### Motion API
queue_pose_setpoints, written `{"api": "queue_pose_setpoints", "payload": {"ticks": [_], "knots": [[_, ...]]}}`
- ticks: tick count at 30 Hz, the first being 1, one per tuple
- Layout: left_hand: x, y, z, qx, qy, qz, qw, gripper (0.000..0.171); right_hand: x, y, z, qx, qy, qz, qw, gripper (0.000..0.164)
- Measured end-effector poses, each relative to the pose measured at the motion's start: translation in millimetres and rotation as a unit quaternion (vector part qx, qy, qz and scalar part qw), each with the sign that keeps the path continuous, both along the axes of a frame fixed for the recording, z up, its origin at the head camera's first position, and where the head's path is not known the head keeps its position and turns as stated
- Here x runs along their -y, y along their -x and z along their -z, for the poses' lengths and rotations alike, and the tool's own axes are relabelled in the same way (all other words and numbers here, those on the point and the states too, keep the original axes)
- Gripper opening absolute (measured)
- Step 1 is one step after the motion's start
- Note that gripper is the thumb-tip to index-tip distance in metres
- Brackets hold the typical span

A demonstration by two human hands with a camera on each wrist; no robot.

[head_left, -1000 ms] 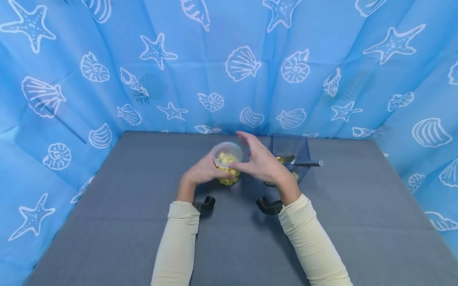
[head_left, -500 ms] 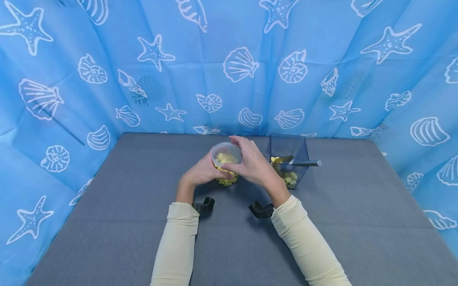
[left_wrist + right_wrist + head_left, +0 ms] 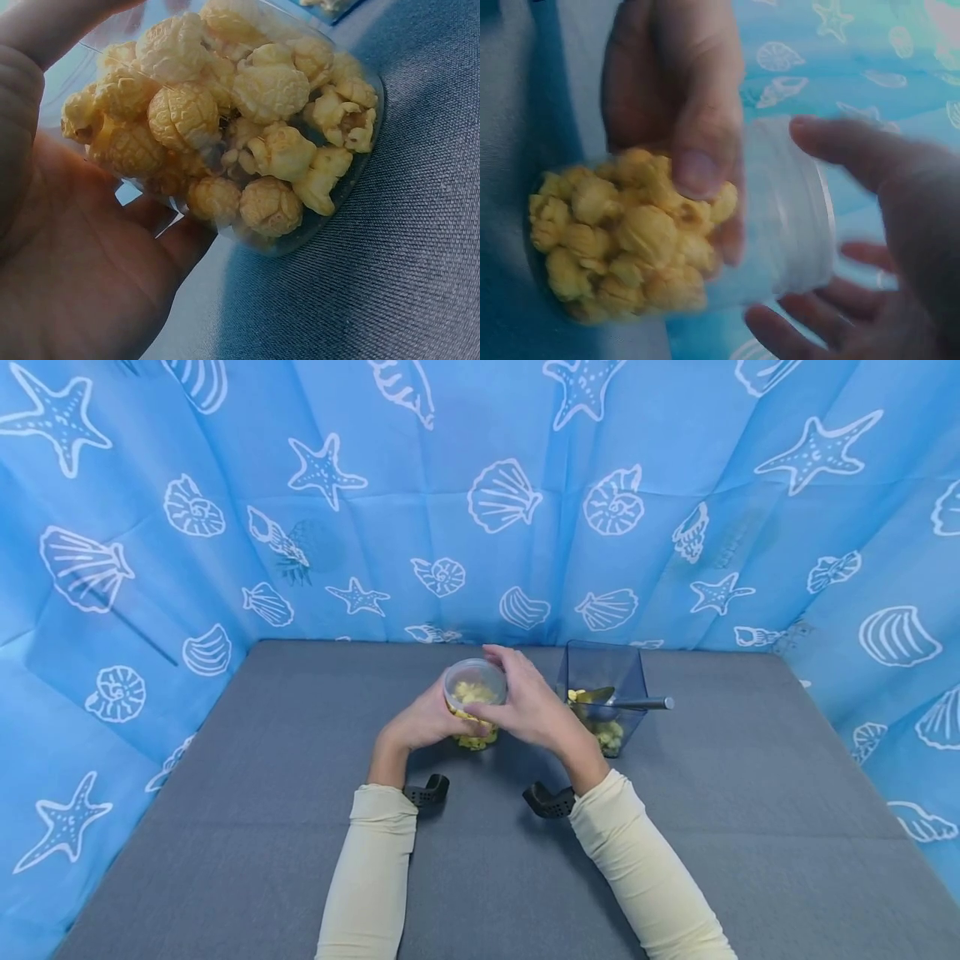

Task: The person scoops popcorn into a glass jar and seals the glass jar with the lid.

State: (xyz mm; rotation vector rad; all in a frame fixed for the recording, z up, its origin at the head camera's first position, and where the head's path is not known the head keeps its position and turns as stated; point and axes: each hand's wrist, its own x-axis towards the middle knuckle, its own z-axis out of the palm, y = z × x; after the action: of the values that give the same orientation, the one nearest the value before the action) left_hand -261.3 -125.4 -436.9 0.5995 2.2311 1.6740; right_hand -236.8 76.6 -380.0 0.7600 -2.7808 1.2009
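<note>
A clear plastic jar (image 3: 476,739) of yellow popcorn (image 3: 274,150) stands on the table in the head view. My left hand (image 3: 426,717) grips its side, with the thumb across the front in the right wrist view. My right hand (image 3: 528,703) curls round the jar's translucent top (image 3: 791,210), its thumb on one side and fingertips on the other. Whether this top is a separate lid or just the rim, I cannot tell. To the right stands a clear bluish square bin (image 3: 630,727) with more popcorn in the bottom. A scoop with a grey handle (image 3: 647,702) leans over its edge.
Grey cloth covers the table (image 3: 262,793). A blue curtain (image 3: 420,485) with shells and starfish hangs along the back and both sides. The bin sits close beside my right wrist.
One second ago my right fingers were spread apart from the jar's far side. They have moved left and closed round its top. The left hand keeps its hold.
</note>
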Motion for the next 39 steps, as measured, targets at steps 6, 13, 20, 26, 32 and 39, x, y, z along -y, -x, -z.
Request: {"api": "queue_pose_setpoints", "payload": {"ticks": [6, 13, 20, 26, 32, 39], "knots": [[0.0, 0.6, -0.4, 0.002, -0.005, 0.000, 1.0000, 0.098, 7.0, -3.0, 0.8, 0.009, -0.006, 0.032, 0.999, 0.100], [0.6, 0.9, 0.3, 0.005, -0.013, 0.010, 0.9999, 0.095, -4.0, 0.7, -0.5, 0.045, 0.032, -0.016, 0.998, 0.094], [0.8, 1.0, 1.5, -0.001, -0.001, 0.002, 1.0000, 0.098, 5.5, 0.0, 4.9, 0.033, -0.007, 0.042, 0.999, 0.103], [-0.1, 0.3, -0.1, 0.009, -0.011, 0.007, 0.9999, 0.097, -2.1, 0.6, 1.9, 0.041, 0.041, -0.027, 0.998, 0.097], [0.3, -0.3, -1.0, 0.007, 0.002, 0.003, 1.0000, 0.098, -2.0, 0.5, 1.0, 0.019, 0.010, -0.017, 1.000, 0.094], [0.3, -1.2, -1.8, 0.016, -0.002, -0.002, 0.9999, 0.098, 0.1, -2.7, -0.6, 0.033, 0.001, -0.001, 0.999, 0.100]]}}
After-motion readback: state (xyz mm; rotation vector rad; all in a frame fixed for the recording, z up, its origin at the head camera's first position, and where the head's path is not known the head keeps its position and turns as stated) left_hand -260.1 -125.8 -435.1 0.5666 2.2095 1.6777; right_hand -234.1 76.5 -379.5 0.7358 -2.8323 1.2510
